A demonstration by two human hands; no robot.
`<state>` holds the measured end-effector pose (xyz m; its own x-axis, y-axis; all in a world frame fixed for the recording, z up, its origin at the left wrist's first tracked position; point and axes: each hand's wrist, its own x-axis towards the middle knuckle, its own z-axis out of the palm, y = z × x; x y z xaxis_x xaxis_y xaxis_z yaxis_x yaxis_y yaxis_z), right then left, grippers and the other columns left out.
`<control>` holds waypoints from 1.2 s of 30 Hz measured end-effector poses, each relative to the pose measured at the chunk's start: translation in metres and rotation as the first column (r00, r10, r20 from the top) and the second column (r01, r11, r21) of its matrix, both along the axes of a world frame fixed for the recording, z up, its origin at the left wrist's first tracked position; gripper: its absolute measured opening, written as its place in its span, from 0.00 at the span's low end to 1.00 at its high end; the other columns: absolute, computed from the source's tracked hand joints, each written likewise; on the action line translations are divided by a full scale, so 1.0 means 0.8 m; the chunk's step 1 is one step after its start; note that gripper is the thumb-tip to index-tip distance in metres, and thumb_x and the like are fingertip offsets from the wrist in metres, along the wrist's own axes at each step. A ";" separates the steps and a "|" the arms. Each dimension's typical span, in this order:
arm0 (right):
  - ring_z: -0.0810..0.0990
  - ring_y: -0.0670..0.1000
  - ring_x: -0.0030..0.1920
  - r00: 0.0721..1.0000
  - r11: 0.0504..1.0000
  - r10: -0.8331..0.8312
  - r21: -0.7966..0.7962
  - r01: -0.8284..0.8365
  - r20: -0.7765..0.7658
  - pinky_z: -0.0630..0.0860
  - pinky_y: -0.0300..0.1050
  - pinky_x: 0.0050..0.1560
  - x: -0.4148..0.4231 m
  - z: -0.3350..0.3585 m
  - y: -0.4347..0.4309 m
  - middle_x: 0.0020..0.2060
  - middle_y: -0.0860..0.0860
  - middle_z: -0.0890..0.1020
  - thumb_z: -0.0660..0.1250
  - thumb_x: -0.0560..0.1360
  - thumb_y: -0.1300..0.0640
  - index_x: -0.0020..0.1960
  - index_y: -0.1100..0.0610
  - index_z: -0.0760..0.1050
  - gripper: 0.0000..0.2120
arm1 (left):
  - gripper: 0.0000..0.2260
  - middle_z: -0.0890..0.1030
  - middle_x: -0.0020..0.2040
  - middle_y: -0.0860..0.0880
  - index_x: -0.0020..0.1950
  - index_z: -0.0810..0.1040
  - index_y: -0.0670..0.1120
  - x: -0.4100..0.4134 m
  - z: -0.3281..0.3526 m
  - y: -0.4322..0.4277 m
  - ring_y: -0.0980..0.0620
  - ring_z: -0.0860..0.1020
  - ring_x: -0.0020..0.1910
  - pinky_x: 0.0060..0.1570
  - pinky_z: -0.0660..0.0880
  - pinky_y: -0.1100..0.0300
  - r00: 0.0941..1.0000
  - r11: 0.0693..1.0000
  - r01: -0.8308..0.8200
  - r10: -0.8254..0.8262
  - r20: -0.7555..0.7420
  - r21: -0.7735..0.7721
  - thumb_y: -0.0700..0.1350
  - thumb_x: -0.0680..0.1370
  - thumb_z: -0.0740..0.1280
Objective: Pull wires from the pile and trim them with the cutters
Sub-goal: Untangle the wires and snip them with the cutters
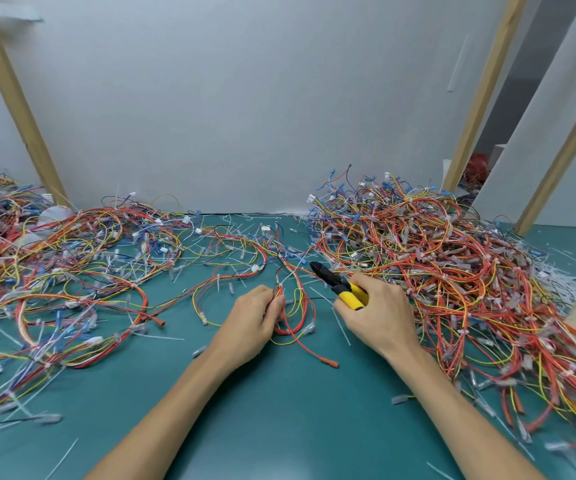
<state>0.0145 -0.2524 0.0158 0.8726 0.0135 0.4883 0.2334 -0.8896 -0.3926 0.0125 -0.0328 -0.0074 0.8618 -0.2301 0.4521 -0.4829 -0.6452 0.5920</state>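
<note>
A big tangled pile of red, orange, yellow and blue wires (445, 265) covers the right side of the green table (279, 410). My left hand (252, 320) pinches a small bundle of red and yellow wires (297, 306) near the table's middle; the bundle loops down to a red terminal end. My right hand (380, 313) grips yellow-handled cutters (340, 284), whose black jaws point up and left toward the wires, just right of the held bundle. The jaws look nearly closed with no wire clearly between them.
A second spread of wire harnesses (65, 278) lies across the left side. White cable-tie offcuts (563, 282) are heaped at the far right and scattered about. Wooden posts (13, 109) lean against the white wall (245, 98) behind.
</note>
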 end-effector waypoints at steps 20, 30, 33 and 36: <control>0.72 0.47 0.28 0.996 0.996 -0.035 -0.080 0.028 -0.080 0.61 0.37 0.26 0.005 -0.007 -0.006 0.24 0.48 0.73 0.63 0.61 0.41 0.34 0.53 0.69 0.16 | 0.17 0.71 0.35 0.55 0.33 0.68 0.54 -0.003 0.001 -0.002 0.64 0.72 0.39 0.41 0.65 0.73 1.000 1.000 0.004 -0.003 0.031 -0.011 0.44 0.83 0.59; 0.72 0.51 0.38 0.994 0.994 0.045 -0.099 -0.055 -0.100 0.60 0.38 0.31 0.003 -0.008 -0.001 0.34 0.45 0.75 0.70 0.66 0.45 0.40 0.49 0.70 0.11 | 0.17 0.72 0.36 0.54 0.34 0.68 0.54 -0.004 0.001 -0.003 0.62 0.73 0.40 0.41 0.66 0.73 1.000 1.000 0.005 -0.005 0.017 -0.020 0.44 0.83 0.59; 0.70 0.51 0.46 0.990 0.988 0.100 -0.104 -0.110 -0.104 0.65 0.44 0.42 0.004 -0.010 0.001 0.44 0.46 0.75 0.71 0.68 0.48 0.51 0.49 0.73 0.14 | 0.17 0.71 0.36 0.54 0.34 0.68 0.55 -0.004 0.002 -0.004 0.63 0.73 0.39 0.40 0.66 0.73 1.000 1.000 0.010 -0.009 0.019 -0.020 0.43 0.83 0.59; 0.70 0.50 0.49 0.991 0.989 0.093 -0.103 -0.103 -0.098 0.64 0.44 0.48 0.003 -0.010 0.000 0.47 0.47 0.75 0.73 0.68 0.49 0.56 0.50 0.75 0.18 | 0.18 0.70 0.36 0.54 0.34 0.67 0.55 -0.005 0.003 -0.004 0.64 0.73 0.38 0.40 0.65 0.74 1.000 1.000 0.013 -0.012 0.020 -0.016 0.43 0.83 0.59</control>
<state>0.0167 -0.2521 0.0080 0.9057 0.1494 0.3967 0.2889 -0.9023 -0.3199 0.0083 -0.0360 -0.0054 0.8498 -0.2332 0.4728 -0.5025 -0.6295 0.5927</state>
